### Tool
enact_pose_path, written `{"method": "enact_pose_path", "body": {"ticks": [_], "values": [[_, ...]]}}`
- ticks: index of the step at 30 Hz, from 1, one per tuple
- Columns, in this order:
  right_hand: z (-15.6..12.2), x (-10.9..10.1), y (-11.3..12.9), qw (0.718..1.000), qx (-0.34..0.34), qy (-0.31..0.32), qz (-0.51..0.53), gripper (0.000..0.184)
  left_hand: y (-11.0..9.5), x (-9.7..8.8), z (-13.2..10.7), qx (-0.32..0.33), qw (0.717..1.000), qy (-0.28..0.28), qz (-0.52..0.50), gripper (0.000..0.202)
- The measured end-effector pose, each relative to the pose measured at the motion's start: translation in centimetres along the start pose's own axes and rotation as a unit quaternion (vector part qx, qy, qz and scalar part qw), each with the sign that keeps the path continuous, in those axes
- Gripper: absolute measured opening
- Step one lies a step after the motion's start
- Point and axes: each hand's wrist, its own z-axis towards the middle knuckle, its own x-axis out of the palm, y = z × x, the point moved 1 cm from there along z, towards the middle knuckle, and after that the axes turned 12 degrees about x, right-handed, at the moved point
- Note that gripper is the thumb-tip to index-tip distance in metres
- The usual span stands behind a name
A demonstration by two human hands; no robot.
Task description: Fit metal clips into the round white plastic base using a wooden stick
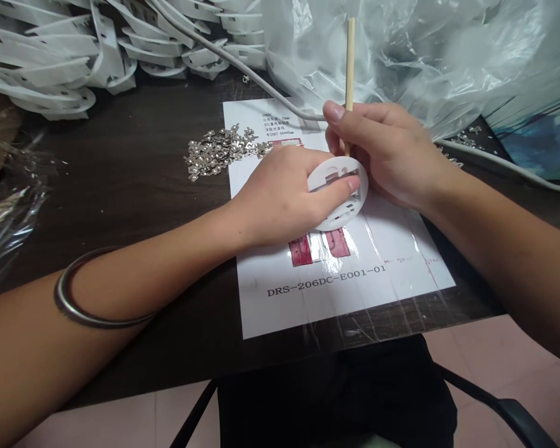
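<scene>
My left hand (284,199) grips a round white slotted plate (343,214), thumb laid across its face and fingers behind it. Slots and cutouts pierce the plate, and something shiny shows beside the thumb tip. My right hand (387,146) is closed around a thin wooden stick (350,62), held nearly upright just behind the plate's upper edge. The stick's lower end is hidden by the plate and my fingers. Beneath both hands lies a printed sheet (270,311) with red-and-white pictures, covered by clear film.
Small metal clips (214,152) form a pile at the sheet's left edge. White plastic parts (56,68) are stacked at the back left. A clear plastic bag (401,50) fills the back right. A grey cable (242,65) crosses the dark table (121,205).
</scene>
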Motion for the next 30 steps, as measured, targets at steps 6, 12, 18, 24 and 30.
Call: {"method": "enact_pose_path", "body": {"ticks": [6,12,18,24,30], "values": [[-0.7,0.5,0.6,0.994,-0.048,-0.012,-0.098,0.045,-0.1,0.0,0.0,-0.001,1.000,0.017,0.003,0.032],[-0.8,0.5,0.6,0.987,-0.069,-0.011,-0.143,0.050,-0.1,0.0,-0.1,0.008,1.000,0.015,0.006,0.031],[-1.0,0.7,0.8,0.985,-0.063,-0.008,-0.158,0.045,-0.1,0.0,-0.1,0.024,1.000,0.013,-0.001,0.036],[-1.2,0.8,1.0,0.985,-0.056,-0.031,-0.161,0.045,0.1,0.0,-0.1,0.013,1.000,0.014,0.003,0.034],[-1.2,1.0,1.1,0.984,-0.063,-0.054,-0.157,0.045,0.3,0.1,-0.1,0.003,1.000,0.005,-0.002,0.034]]}}
